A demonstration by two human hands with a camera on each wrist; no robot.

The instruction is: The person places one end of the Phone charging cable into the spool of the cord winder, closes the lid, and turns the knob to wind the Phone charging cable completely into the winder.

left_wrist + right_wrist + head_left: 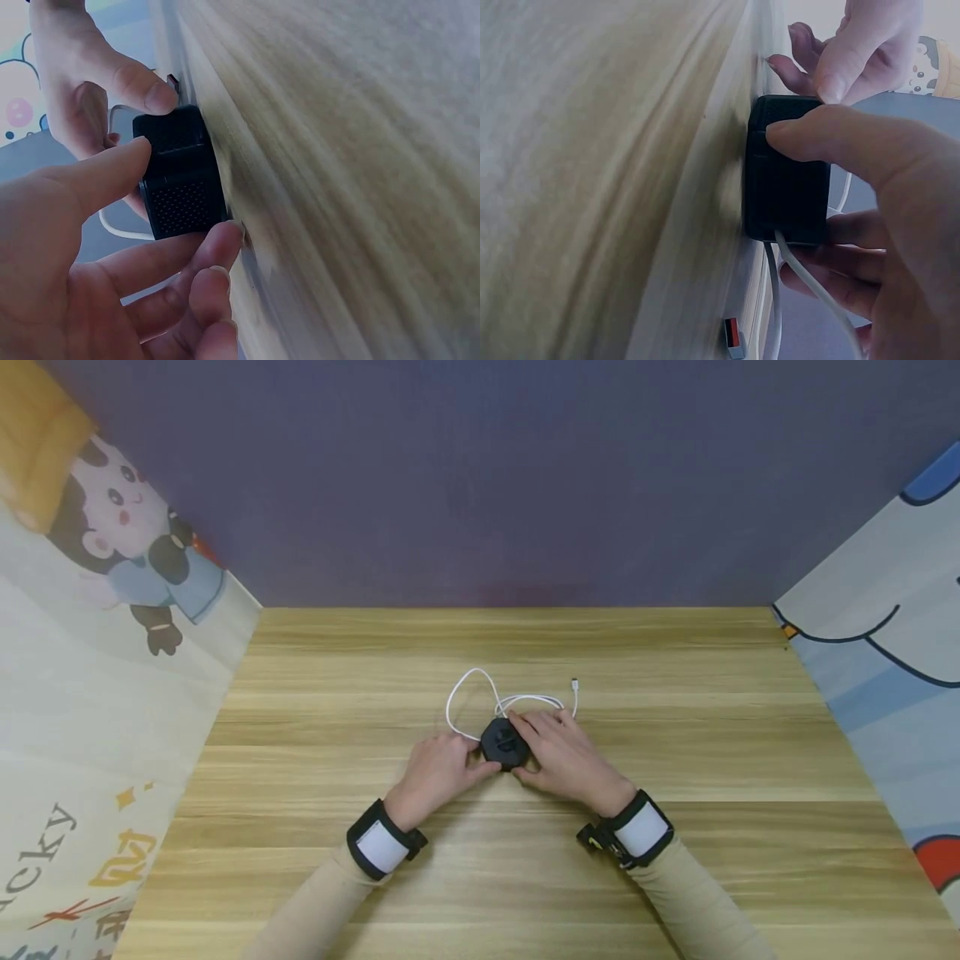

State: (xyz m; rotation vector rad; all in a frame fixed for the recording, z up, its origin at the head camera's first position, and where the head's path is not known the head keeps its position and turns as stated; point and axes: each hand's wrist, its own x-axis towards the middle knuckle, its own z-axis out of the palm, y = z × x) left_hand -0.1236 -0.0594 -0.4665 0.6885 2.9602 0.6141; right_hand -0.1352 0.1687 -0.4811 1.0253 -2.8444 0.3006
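Note:
On the table a small black hexagonal device [504, 743] with a raised dark shape on top lies between both hands. Its side faces [184, 206] carry dotted perforations in the left wrist view. My left hand [442, 770] pinches it from the left, thumb at the near side. From the right, my right hand [566, 753] grips it with thumb and fingers. A white cable [474, 671] loops behind the device; in the right wrist view the cable [810, 277] reaches its side, but whether it plugs in is unclear. The cable's USB plug [733, 337] shows a red inside.
The wood-grain table [315, 693] is bounded by a dark blue-grey panel [487, 485] at the back. Cartoon-printed walls [90, 693] stand at the left and right. The cable's free end [575, 685] lies behind the right hand.

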